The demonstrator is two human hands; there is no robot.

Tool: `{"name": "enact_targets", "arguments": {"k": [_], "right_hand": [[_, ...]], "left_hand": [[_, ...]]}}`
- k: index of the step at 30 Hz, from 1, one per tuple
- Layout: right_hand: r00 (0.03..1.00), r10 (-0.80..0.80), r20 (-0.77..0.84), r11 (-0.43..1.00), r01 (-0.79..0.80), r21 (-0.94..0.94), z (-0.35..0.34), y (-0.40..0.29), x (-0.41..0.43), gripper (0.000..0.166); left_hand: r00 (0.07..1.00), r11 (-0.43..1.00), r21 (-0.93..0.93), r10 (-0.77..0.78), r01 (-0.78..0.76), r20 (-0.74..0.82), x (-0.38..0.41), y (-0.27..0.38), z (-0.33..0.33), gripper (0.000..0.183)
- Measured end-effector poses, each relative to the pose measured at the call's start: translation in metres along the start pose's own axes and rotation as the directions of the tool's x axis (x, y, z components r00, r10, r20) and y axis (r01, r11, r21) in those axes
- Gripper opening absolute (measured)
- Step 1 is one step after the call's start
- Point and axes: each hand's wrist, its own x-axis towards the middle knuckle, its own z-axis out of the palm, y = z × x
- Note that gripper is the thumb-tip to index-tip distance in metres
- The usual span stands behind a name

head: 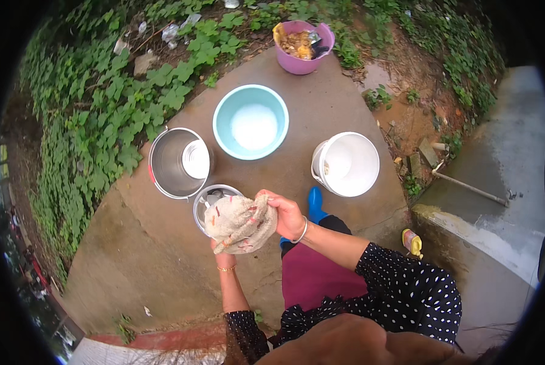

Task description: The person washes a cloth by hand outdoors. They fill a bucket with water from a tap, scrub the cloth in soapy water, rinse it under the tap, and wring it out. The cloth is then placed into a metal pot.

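A beige terry cloth [242,223] with red and orange flecks is bunched up between my two hands. My right hand [288,216] pinches its upper right edge between thumb and fingers. On the lower left side, my left hand [224,256] holds the cloth from beneath, its fingers mostly hidden by the folds. Just beyond the cloth stands a small metal pot [198,206], partly covered from sight, with metal pieces inside. A steel bucket [163,157] with a red grip on its handle is beyond it to the left.
A turquoise basin [224,123] and a white plastic bucket [356,166] stand on the wet concrete [299,118]. Farther off is a purple tub [299,66] of refuse. A yellow bottle [411,242] is at right. Leafy vines [103,118] border the slab; a pipe [473,188] juts out right.
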Motion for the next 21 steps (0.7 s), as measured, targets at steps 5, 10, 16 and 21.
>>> {"name": "enact_targets", "arguments": {"k": [5, 10, 16, 21], "right_hand": [[0.936, -0.35, -0.029, 0.934, 0.347, -0.083, 0.001, -0.148, -0.129, 0.031], [0.74, -0.664, -0.107, 0.673, 0.529, -0.516, -0.061, -0.248, -0.268, 0.027], [0.691, -0.717, 0.09, -0.147, -0.024, -0.989, -0.144, -0.336, -0.434, 0.036], [0.264, -0.928, -0.263, 0.346, 0.35, -0.87, -0.233, -0.461, -0.61, 0.036]], "left_hand": [[0.803, 0.903, 0.306, 0.067, -0.301, 0.592, -0.042, 0.014, 0.23, 0.071], [0.816, 0.851, 0.507, -0.195, -0.135, 0.544, -0.068, -0.097, 0.402, 0.075], [0.441, 0.762, 0.177, -0.529, 0.623, 0.725, -0.158, -0.257, 0.624, 0.059], [0.206, 0.578, 0.396, -0.714, 0.714, 0.669, -0.183, -0.368, 0.754, 0.049]]}}
